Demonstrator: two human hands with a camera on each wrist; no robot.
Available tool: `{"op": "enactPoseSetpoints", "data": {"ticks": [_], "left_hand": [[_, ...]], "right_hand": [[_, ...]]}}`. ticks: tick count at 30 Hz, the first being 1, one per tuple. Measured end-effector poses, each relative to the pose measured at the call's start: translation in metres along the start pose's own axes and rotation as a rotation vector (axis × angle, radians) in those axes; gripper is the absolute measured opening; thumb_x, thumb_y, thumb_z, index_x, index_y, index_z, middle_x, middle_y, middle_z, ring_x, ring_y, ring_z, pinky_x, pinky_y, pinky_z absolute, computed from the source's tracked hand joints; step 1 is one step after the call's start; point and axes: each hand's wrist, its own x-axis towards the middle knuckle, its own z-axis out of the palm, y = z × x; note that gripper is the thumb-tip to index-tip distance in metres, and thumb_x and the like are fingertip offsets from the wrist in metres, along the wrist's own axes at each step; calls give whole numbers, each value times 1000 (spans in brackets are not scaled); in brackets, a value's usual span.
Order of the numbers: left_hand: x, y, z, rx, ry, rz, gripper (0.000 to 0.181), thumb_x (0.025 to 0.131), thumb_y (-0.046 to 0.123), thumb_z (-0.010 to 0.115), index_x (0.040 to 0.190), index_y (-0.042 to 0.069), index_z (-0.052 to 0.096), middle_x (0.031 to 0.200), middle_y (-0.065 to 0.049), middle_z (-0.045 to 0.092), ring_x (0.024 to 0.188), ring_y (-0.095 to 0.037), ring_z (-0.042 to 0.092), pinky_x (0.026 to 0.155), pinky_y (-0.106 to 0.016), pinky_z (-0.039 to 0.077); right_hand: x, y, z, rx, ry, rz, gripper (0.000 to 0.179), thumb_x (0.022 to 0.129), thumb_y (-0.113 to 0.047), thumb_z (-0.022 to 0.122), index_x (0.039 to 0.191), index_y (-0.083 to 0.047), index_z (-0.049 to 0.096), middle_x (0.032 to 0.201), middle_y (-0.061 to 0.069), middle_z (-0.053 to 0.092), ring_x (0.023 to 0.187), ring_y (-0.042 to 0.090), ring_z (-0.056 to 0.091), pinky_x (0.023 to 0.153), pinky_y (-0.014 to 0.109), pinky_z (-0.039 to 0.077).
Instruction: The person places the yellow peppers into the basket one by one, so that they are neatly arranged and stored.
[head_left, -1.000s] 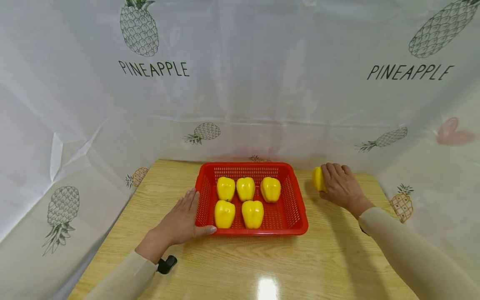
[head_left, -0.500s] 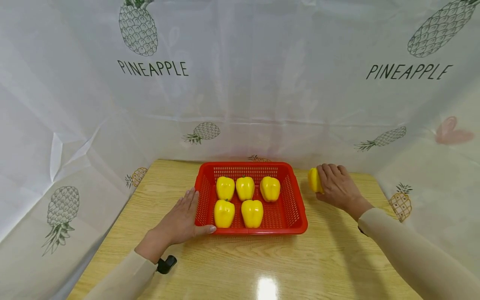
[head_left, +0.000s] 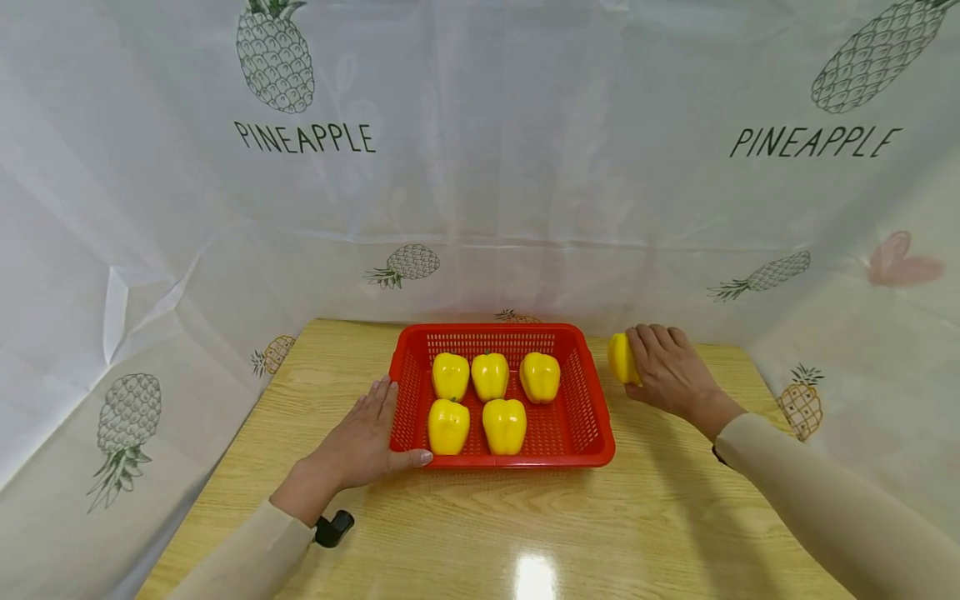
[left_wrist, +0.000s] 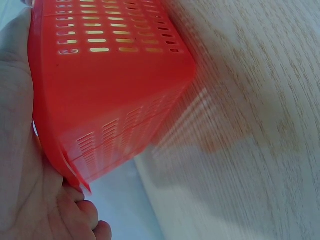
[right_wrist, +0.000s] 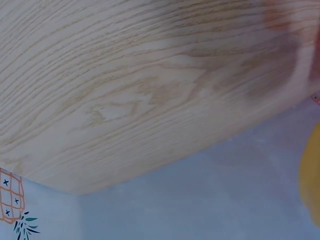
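Observation:
My right hand (head_left: 672, 371) grips a yellow bell pepper (head_left: 622, 359) to the right of the red plastic basket (head_left: 555, 460). Part of that pepper (right_wrist: 311, 180) shows at the right edge of the right wrist view; the hand's palm side is hidden. My left hand (head_left: 360, 437) rests on the basket's near left corner, thumb along the front rim and straight fingers against the left rim. From the left wrist, the palm (left_wrist: 30, 195) lies against the rim. Inside the basket stand several yellow bell peppers, among them a front one (head_left: 505, 427) and a back right one (head_left: 540, 377).
The basket stands on a wooden table (head_left: 480, 533), close to its back edge. A white sheet (head_left: 525, 183) printed with pineapples hangs behind and along both sides. A black wrist device (head_left: 333, 528) sits at the left sleeve.
My right hand has moved slightly left with the bell pepper, closer to the basket. The left hand, basket and peppers inside stay in place.

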Motion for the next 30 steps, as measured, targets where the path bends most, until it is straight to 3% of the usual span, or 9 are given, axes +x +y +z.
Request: {"op": "enactPoseSetpoints", "data": {"ticks": [20,30], "left_hand": [[0,0,2,-28,1,-7,134,84,89,57,166,-7,12,175,-27,8,163,-44,10,131,-59,19],[0,1,1,-36,-6,-15,134,84,89,57,166,-7,11,175,-27,7,163,-44,10,131,-58,18]], "right_hand": [[24,-9,-27,99,107,37,92,75,-49,83,135,11,48,120,28,57,107,45,57,89,54,51],[37,-24,-48,148,51,83,91,78,-55,82,135,7,49,122,26,57,113,44,57,95,55,50]]}}
